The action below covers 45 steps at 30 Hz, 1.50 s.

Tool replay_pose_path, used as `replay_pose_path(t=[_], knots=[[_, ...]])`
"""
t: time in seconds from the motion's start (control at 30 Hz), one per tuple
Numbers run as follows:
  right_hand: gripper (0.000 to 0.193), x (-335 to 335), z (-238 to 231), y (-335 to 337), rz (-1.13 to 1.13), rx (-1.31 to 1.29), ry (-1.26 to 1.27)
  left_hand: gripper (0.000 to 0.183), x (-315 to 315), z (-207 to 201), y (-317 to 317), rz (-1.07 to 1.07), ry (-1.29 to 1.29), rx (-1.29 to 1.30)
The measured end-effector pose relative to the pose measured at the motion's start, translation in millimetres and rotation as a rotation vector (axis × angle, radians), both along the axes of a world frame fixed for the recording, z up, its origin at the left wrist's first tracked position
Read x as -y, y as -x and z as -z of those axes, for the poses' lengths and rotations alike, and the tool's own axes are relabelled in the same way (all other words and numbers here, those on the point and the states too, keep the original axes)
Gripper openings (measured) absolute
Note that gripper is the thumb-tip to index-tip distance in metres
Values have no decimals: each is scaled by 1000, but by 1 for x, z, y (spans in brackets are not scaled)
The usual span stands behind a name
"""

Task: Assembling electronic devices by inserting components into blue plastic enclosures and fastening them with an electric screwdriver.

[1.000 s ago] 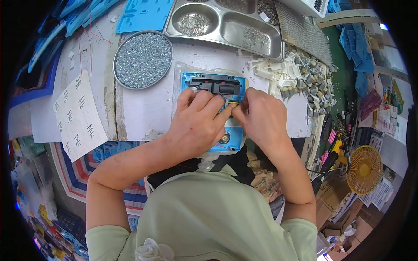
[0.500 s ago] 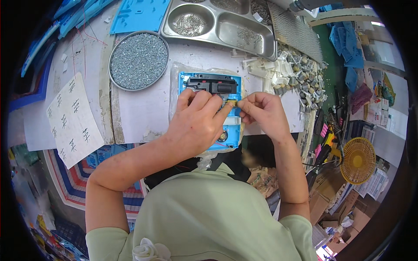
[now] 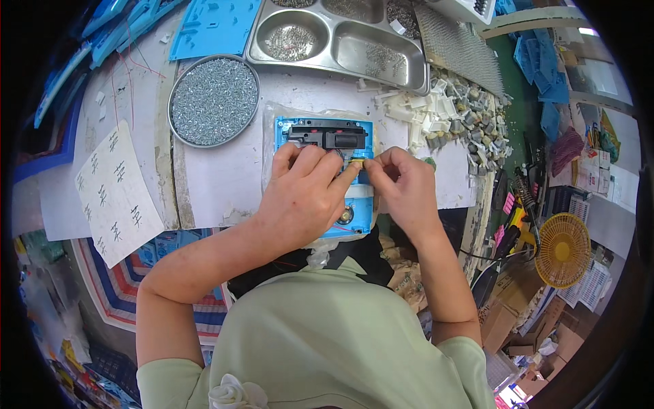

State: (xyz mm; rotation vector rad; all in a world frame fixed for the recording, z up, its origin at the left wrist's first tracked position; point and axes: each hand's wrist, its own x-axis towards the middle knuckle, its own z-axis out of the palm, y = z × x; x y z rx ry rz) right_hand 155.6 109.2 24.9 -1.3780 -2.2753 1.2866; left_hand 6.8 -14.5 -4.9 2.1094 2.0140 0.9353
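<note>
In front of me a blue plastic casing (image 3: 366,208) lies on a clear plastic bag (image 3: 270,136). A long black plastic module (image 3: 334,138) is set across its far half, and a round metal-rimmed part (image 3: 346,215) sits near its close edge. My left hand (image 3: 303,194) rests over the casing with bent fingers, its index finger reaching to a small yellow part (image 3: 356,162). At the casing's right side my right hand (image 3: 407,191) pinches at that yellow part's edge with thumb and index finger. My fingers hide much of the casing's middle.
A round dish of screws (image 3: 214,101) stands to the left, before a steel compartment tray (image 3: 325,51) of small metal parts. White plastic pieces and grey parts (image 3: 470,126) are heaped at right. Handwritten paper (image 3: 117,198) lies left; a yellow fan (image 3: 563,250) stands right.
My right hand has shifted slightly left, its fingers drawn in closer to my left index finger at the yellow part. A white plastic object has appeared at the top right.
</note>
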Motion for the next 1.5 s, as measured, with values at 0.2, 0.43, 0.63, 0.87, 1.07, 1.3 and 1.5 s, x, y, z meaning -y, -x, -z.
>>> replay_pose_path(t=[0.2, 0.43, 0.63, 0.87, 1.07, 1.3, 1.5], knots=[[17, -1, 0, 0, -104, -59, -216, 31, 1, 6, 4, -76, -163, 132], [17, 3, 24, 7, -54, -128, -236, 33, 7, 4, 5, -102, -199, 76], [18, 7, 31, 1, -34, -183, -259, 42, -1, -14, -5, -71, -3, -58], [15, -56, -18, -51, -40, -260, -254, 43, -6, -19, -13, -64, 60, -164], [20, -283, -41, -106, 373, -194, -629, 43, -6, -24, -16, -66, 55, -197], [31, -464, -6, -100, 190, 362, -754, 47, -9, -24, -11, -5, 103, -222], [35, -590, 56, -29, 89, -71, -651, 47, -8, -30, -16, -60, 175, -215]])
